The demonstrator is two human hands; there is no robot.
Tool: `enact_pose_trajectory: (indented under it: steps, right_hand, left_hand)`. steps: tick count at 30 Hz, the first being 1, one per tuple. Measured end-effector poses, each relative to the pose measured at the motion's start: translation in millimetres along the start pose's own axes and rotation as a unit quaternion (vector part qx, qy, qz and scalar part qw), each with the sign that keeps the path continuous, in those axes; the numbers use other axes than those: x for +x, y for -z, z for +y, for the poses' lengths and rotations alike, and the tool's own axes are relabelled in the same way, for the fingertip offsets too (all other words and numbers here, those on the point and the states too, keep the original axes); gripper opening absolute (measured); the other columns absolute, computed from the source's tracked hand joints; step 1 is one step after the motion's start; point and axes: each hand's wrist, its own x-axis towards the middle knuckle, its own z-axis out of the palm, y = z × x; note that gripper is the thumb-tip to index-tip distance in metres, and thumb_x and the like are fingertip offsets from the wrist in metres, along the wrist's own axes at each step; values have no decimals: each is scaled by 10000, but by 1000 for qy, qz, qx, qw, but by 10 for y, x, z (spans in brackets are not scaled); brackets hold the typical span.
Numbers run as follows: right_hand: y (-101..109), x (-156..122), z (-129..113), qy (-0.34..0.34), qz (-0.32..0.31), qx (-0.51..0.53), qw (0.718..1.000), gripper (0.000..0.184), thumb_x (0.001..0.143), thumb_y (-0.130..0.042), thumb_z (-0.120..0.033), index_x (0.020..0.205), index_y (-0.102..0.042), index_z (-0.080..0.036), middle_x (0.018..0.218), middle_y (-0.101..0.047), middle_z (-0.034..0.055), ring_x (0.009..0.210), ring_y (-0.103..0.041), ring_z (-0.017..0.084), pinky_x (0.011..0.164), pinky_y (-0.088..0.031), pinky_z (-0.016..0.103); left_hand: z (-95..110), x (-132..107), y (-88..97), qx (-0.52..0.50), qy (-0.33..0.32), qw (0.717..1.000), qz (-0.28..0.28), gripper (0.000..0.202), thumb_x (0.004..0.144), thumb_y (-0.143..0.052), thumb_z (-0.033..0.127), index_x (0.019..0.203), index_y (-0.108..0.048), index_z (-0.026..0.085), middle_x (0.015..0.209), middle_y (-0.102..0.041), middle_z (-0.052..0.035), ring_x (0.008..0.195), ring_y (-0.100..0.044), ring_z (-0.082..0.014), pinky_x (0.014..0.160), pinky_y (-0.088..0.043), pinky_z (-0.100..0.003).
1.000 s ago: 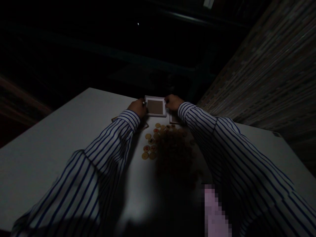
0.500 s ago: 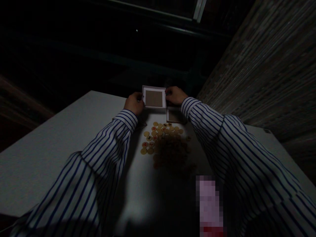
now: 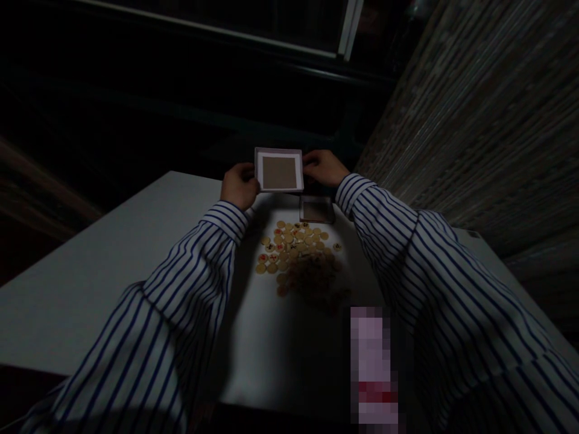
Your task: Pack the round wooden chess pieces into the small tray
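Both hands hold a shallow white box half (image 3: pixel 279 173) with a brown panel inside, raised above the far end of the table and tilted so its inside faces me. My left hand (image 3: pixel 239 185) is closed on its left side, and my right hand (image 3: pixel 326 167) pinches the right side. Below my right hand, a second shallow box half (image 3: pixel 316 209) lies on the table. Closer to me spreads a loose cluster of round xiangqi pieces (image 3: pixel 289 239), some showing red or black characters, others plain. A shadow darkens the nearer pieces.
The white table (image 3: pixel 113 265) extends to both sides. A pixelated pinkish patch (image 3: pixel 371 349) covers something near the front right. Beaded-looking strands (image 3: pixel 434 108) hang along the right, and a pale frame (image 3: pixel 348 30) stands behind.
The held box half has risen slightly and tilted more toward me, uncovering more of the box half on the table. Both hands have kept hold of it.
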Motion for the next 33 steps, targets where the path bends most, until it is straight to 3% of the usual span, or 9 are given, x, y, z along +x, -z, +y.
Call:
enact_pose_trajectory:
  steps: [6,12,17,29,33]
  right_hand:
    - [65,-199,-77,-41,6,13,999,327,800,-511,-230,1112,-504,-128,915,-626,70,697,-606,120,621,-495,231]
    - [84,-445,-122,-75,-7,84,994,384,819,-482,-247,1174,-432,-112,975,-613,108,590,-607,112,455,-473,197]
    - [93,-650,-157,-78,-1,145,986,363,821,-485,-207,1161,-424,-95,898,-623,91,496,-582,83,347,-419,156]
    - [185,-1060,-134,-73,32,239,968,310,791,-507,-114,1096,-454,-101,634,-591,-8,508,-574,77,371,-438,130]
    - [207,-1174,-101,-84,43,261,961,303,786,-500,-86,1085,-460,-111,632,-585,-17,514,-575,73,392,-455,132]
  left_hand:
    - [156,-146,27,-45,26,999,-3,457,731,-446,86,1185,-438,139,1168,-549,-96,959,-578,-188,678,-547,-262]
    - [252,-247,37,-103,35,994,13,444,704,-469,57,1142,-480,129,1133,-566,-99,975,-569,-197,737,-537,-295]
    - [335,-351,5,-171,30,984,34,418,671,-483,33,1078,-517,120,1062,-591,-107,923,-594,-219,726,-540,-366]
    - [461,-588,-132,-228,2,973,37,382,645,-542,69,1022,-555,128,1012,-613,-98,881,-606,-210,733,-538,-382]
    - [507,-682,-178,-230,3,973,27,394,645,-551,87,1038,-552,116,1012,-610,-106,839,-613,-198,727,-534,-390]
